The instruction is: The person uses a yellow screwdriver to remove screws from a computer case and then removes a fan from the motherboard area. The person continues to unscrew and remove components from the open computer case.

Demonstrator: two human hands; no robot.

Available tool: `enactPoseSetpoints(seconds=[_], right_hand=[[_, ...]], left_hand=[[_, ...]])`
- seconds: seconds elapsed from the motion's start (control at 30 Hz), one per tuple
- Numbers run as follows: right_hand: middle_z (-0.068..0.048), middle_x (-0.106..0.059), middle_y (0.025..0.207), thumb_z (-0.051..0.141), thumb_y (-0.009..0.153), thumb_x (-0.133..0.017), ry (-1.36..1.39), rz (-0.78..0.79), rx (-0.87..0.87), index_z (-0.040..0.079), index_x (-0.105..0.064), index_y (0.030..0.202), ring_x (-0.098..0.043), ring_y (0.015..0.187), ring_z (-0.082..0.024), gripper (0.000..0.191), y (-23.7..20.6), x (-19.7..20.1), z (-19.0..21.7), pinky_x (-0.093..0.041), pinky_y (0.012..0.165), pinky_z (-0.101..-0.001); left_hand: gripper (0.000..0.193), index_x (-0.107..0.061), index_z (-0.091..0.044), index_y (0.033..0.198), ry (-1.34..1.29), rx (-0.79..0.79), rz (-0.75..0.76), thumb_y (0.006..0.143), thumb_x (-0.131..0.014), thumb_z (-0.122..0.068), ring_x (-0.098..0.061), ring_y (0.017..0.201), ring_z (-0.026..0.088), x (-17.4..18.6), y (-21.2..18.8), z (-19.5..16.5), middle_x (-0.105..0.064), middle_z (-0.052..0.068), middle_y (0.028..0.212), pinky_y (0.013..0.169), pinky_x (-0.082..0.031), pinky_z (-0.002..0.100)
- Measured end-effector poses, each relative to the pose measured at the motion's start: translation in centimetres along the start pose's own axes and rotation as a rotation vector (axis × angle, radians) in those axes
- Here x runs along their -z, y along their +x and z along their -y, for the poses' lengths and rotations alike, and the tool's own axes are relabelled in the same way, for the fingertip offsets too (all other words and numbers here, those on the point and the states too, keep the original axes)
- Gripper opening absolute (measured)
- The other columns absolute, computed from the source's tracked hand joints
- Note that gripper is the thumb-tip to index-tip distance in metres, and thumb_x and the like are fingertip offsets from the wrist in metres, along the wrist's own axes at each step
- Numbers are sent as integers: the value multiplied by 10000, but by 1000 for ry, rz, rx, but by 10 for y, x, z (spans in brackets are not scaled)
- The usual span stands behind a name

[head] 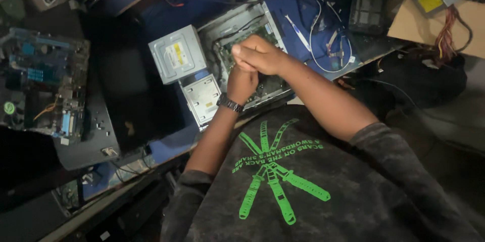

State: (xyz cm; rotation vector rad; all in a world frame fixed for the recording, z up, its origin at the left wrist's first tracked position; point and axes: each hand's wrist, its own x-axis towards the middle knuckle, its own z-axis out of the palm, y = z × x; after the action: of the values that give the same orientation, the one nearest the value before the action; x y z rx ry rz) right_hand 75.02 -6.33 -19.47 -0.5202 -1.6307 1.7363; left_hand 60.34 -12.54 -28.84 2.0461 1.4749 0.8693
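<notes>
Fingers of the right hand (257, 56) curl into a loose fist over the left hand (241, 83); whether they pinch anything I cannot tell. Both hover over the open computer case (237, 22), placed close for reach. Beyond lie loose white cables (323, 45).

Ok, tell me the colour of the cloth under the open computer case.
Blue cloth, clearest in the head view, beneath the open computer case.

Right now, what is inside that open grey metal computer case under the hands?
Inside the open grey metal computer case, a green circuit board and black cable show; the clasped left hand and right hand hide the middle.
</notes>
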Motion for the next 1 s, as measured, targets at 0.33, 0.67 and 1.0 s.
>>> enactPoseSetpoints(seconds=[0.33,0.67,1.0], right_hand=[[-110,-541,859,260,1069,-554,-461,-533,412,-53,-527,930,-528,791,-176,344,-25,-56,12,-458,728,-323],[-20,-593,838,285,1131,-533,-291,-576,269,17,-570,913,-561,767,-115,347,-10,-29,23,-471,704,-267],[-20,-459,627,376,1114,-525,145,-151,136,82,-444,709,-418,553,-121,507,4,27,15,-354,557,-294]], left_hand=[[163,-666,-26,928,-151,85,-30,851,-703,-165,-733,773,387,9,10,-13,-722,199,830,625,-548,481],[207,-694,-63,1109,-92,58,-108,914,-645,-113,-691,926,429,14,18,-22,-716,215,1018,770,-555,502],[219,-639,-28,1101,-208,-109,-185,914,-704,-123,-714,903,398,26,36,-44,-701,199,1024,767,-573,435]])
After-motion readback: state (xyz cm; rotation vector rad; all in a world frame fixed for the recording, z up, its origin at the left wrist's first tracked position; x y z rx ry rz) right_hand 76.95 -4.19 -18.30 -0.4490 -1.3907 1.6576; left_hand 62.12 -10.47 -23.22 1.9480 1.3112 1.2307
